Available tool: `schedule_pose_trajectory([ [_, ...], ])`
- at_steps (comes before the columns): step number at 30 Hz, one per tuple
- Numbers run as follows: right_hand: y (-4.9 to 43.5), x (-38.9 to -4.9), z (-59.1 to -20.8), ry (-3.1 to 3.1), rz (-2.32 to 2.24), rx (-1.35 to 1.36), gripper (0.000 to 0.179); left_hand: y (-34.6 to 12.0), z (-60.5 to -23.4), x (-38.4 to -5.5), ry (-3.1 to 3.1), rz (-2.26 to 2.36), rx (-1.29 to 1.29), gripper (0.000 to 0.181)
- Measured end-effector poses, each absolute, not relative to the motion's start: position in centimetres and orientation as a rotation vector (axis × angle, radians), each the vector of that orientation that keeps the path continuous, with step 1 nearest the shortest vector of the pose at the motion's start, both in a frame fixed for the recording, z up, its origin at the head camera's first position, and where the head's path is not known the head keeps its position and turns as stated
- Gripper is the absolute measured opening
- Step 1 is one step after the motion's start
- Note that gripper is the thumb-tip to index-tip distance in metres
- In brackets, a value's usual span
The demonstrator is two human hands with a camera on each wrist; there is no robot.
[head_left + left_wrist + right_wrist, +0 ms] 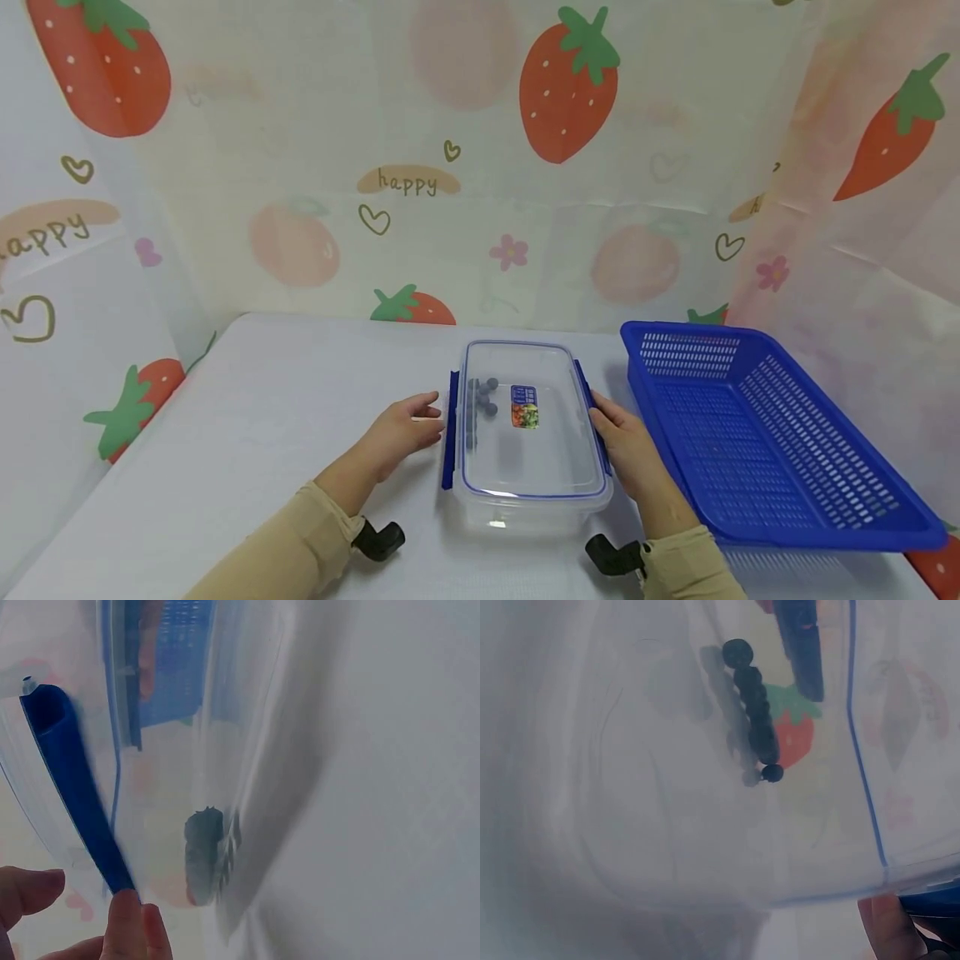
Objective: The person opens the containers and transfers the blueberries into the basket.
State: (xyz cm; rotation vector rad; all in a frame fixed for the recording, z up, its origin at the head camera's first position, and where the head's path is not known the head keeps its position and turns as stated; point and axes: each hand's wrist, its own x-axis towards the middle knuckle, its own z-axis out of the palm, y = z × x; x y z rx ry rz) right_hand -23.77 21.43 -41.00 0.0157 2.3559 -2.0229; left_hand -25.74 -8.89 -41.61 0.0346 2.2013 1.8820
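A clear plastic food storage box [555,450] stands on the white table with its lid on. Its lid has a blue seal line and a fruit label [524,407]. Through the plastic I see several small dark blue balls [487,397], like blueberries. The box's left blue latch [450,429] juts out from the side. My left hand [401,433] is beside this latch, thumb and fingers apart; its fingertips [124,922] meet the latch's lower end in the left wrist view. My right hand [626,446] grips the box's right side at the other latch [594,417]; its palm side is hidden.
A large blue perforated plastic basket [772,442] stands close to the right of the box. Behind the white table [300,367] hangs a sheet printed with strawberries [570,92]. Black wrist mounts [378,540] stick out from both sleeves.
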Motion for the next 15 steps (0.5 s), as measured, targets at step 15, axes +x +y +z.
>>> schedule_pose_trajectory([
  [15,21.4,-23.8,-41.1,2.368,-2.003,0.035,0.046,-8.2,-40.5,-25.8,2.140,1.926,0.114,0.047],
])
